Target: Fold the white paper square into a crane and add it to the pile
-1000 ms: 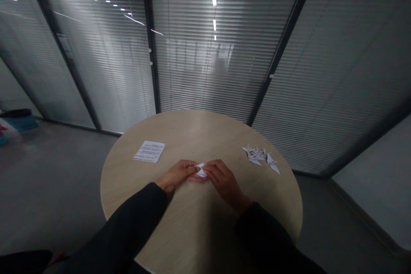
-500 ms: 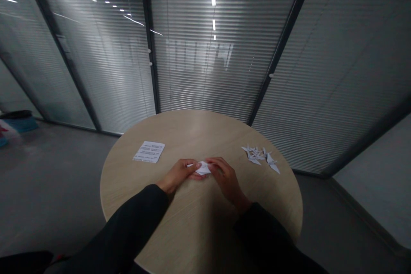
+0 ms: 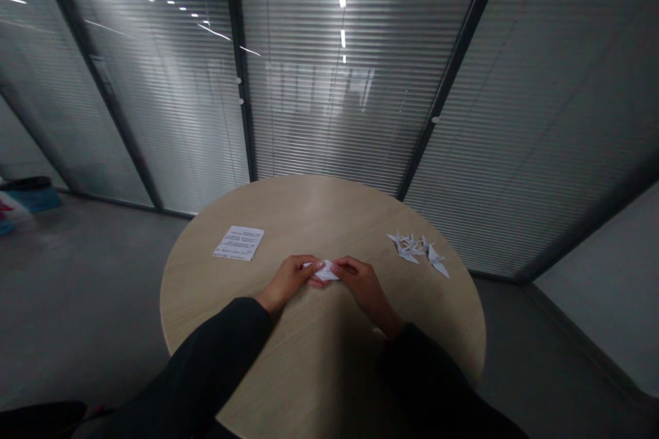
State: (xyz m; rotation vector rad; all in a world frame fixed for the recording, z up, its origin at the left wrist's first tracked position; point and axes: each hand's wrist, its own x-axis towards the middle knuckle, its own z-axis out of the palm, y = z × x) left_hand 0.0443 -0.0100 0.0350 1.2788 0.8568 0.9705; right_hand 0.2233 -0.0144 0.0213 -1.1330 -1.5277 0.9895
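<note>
A small folded white paper (image 3: 327, 271) is held between both hands above the middle of the round table. My left hand (image 3: 289, 281) grips its left end, the thumb on top and fingers beneath. My right hand (image 3: 363, 287) pinches the right end between thumb and fingers. To the right lie several folded white paper cranes (image 3: 409, 247) in a loose cluster. On the left is a squarish stack of printed white paper (image 3: 239, 243). The finer folds of the held paper are too small to make out.
The light wood round table (image 3: 309, 206) stands before glass partitions with blinds (image 3: 329, 123) and dark frames. A blue bin with a black rim (image 3: 33, 195) is on the floor at the far left.
My right thumb and fingers have closed on the paper's right end, and my right hand has turned slightly. My left hand has shifted very slightly right with the paper.
</note>
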